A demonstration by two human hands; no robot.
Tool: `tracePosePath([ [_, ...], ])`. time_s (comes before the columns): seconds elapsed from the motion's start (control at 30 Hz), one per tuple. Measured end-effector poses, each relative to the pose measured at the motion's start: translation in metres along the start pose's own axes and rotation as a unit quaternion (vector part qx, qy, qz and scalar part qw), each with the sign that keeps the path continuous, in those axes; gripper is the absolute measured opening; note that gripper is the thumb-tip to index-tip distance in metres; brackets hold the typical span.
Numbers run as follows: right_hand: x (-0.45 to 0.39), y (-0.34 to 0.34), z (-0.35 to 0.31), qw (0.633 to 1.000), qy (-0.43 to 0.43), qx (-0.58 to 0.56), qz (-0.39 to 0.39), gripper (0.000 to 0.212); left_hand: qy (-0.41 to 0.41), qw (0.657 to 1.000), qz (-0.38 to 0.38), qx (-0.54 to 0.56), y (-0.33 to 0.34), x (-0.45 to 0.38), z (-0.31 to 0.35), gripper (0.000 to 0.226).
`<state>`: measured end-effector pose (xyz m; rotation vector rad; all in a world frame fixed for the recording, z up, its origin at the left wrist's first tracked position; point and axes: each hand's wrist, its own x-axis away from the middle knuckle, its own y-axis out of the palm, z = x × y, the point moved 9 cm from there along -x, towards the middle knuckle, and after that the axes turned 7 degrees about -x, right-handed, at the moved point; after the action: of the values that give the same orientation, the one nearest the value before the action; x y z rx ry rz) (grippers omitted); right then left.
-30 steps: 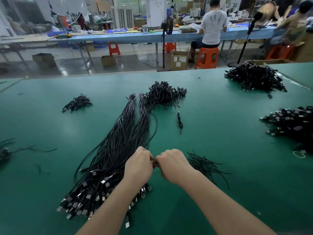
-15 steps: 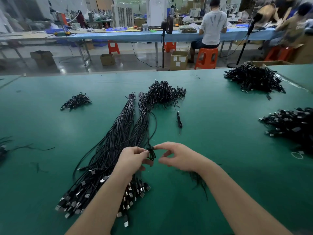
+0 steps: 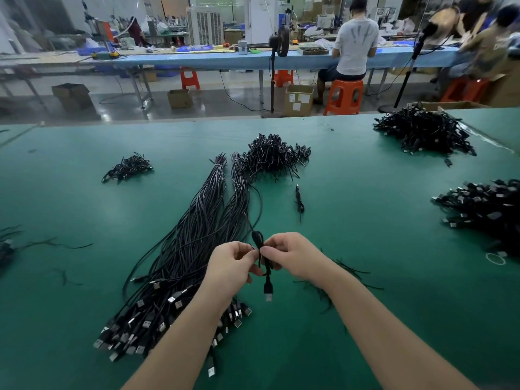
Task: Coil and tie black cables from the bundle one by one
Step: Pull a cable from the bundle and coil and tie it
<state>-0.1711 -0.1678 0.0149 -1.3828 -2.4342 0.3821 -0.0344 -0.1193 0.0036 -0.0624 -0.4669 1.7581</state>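
Coiled black cable point(image 3: 260, 250) sits pinched between your two hands above the green table point(image 3: 365, 220), near the middle of its near edge. Your left hand point(image 3: 232, 266) has its fingers curled, thumb and fingertips clamped on the cable's left side; your right hand point(image 3: 292, 256) pinches the same small coil from the right, fingers bent in close together. The cable's USB plug point(image 3: 268, 291) dangles below your hands, and one strand runs up from the coil toward the far side. Just under your left forearm lies the long bundle of black cables point(image 3: 191, 254), its USB ends fanned toward the near edge and its tied ends pointing to the far edge. Loose black ties point(image 3: 346, 273) lie just beside your right wrist. A single tied cable point(image 3: 300, 202) rests past your hands, with a heap of coiled cables point(image 3: 271, 156) beyond it. More heaps lie toward the far right corner point(image 3: 425, 132), the right edge point(image 3: 484, 205) and the left point(image 3: 128, 167).
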Motion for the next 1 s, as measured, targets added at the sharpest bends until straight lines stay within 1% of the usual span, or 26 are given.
tracePosePath([
  [0.07, 0.001, 0.006, 0.009, 0.989, 0.066, -0.128, -0.023, 0.017, 0.033, 0.998, 0.019, -0.044, -0.001, 0.000, 0.003, 0.009],
  [0.13, 0.004, 0.013, 0.013, 0.952, 0.128, -0.275, -0.050, 0.014, 0.098, 0.989, 0.052, -0.097, -0.002, 0.003, 0.013, 0.012],
  [0.17, 0.006, 0.017, 0.013, 0.928, 0.155, -0.332, -0.063, 0.012, 0.149, 0.977, 0.080, -0.126, -0.003, 0.008, 0.020, 0.012],
  [0.2, 0.007, 0.020, 0.013, 0.903, 0.179, -0.383, -0.074, 0.011, 0.210, 0.957, 0.114, -0.163, -0.005, 0.015, 0.030, 0.011],
  [0.27, 0.010, 0.025, 0.012, 0.859, 0.211, -0.457, -0.091, 0.015, 0.325, 0.896, 0.161, -0.257, -0.002, 0.030, 0.046, 0.006],
  [0.3, 0.009, 0.026, 0.011, 0.852, 0.213, -0.468, -0.097, 0.017, 0.362, 0.869, 0.174, -0.290, 0.000, 0.035, 0.050, 0.005],
  [0.33, 0.008, 0.025, 0.011, 0.860, 0.203, -0.457, -0.099, 0.017, 0.376, 0.857, 0.182, -0.301, -0.001, 0.037, 0.051, 0.005],
  [0.37, 0.006, 0.023, 0.009, 0.877, 0.183, -0.435, -0.094, 0.016, 0.369, 0.864, 0.182, -0.291, -0.003, 0.036, 0.051, 0.005],
  [0.4, 0.004, 0.020, 0.008, 0.894, 0.158, -0.411, -0.083, 0.015, 0.345, 0.883, 0.175, -0.267, -0.007, 0.032, 0.049, 0.005],
  [0.43, 0.002, 0.016, 0.006, 0.910, 0.133, -0.388, -0.069, 0.014, 0.306, 0.909, 0.161, -0.232, -0.011, 0.026, 0.044, 0.007],
  [0.5, 0.001, 0.007, 0.003, 0.946, 0.084, -0.310, -0.040, 0.013, 0.189, 0.965, 0.110, -0.141, -0.016, 0.009, 0.027, 0.010],
  [0.53, 0.001, 0.002, 0.000, 0.971, 0.054, -0.233, -0.023, 0.016, 0.118, 0.987, 0.077, -0.081, -0.016, 0.002, 0.015, 0.011],
  [0.57, 0.002, -0.002, -0.005, 0.990, 0.024, -0.142, -0.007, 0.021, 0.048, 0.998, 0.037, -0.010, -0.013, -0.003, 0.003, 0.011],
  [0.6, 0.003, -0.005, -0.010, 0.998, -0.005, -0.068, 0.008, 0.024, -0.011, 0.998, -0.004, 0.060, -0.007, -0.004, -0.006, 0.011],
  [0.63, 0.004, -0.005, -0.016, 0.999, -0.035, -0.020, 0.022, 0.025, -0.050, 0.992, -0.034, 0.114, -0.001, -0.003, -0.010, 0.010],
  [0.67, 0.005, -0.005, -0.021, 0.998, -0.057, 0.001, 0.032, 0.023, -0.072, 0.985, -0.049, 0.149, 0.003, -0.003, -0.013, 0.010],
  [0.73, 0.006, -0.003, -0.024, 0.997, -0.065, -0.006, 0.044, 0.015, -0.084, 0.979, -0.051, 0.181, 0.005, -0.003, -0.014, 0.010],
  [0.77, 0.006, -0.002, -0.025, 0.997, -0.065, -0.007, 0.045, 0.009, -0.079, 0.980, -0.049, 0.175, 0.005, -0.003, -0.013, 0.009],
  [0.8, 0.006, -0.002, -0.025, 0.997, -0.069, 0.007, 0.047, 0.006, -0.068, 0.986, -0.045, 0.148, 0.005, -0.004, -0.012, 0.008],
  [0.9, 0.006, -0.002, -0.023, 0.996, -0.054, 0.044, 0.047, 0.013, -0.015, 0.999, -0.014, 0.028, 0.002, -0.004, -0.005, 0.012],
  [1.0, 0.003, -0.005, -0.014, 0.999, -0.017, 0.014, 0.047, 0.014, 0.039, 0.997, 0.031, -0.054, -0.002, -0.003, 0.005, 0.010],
])
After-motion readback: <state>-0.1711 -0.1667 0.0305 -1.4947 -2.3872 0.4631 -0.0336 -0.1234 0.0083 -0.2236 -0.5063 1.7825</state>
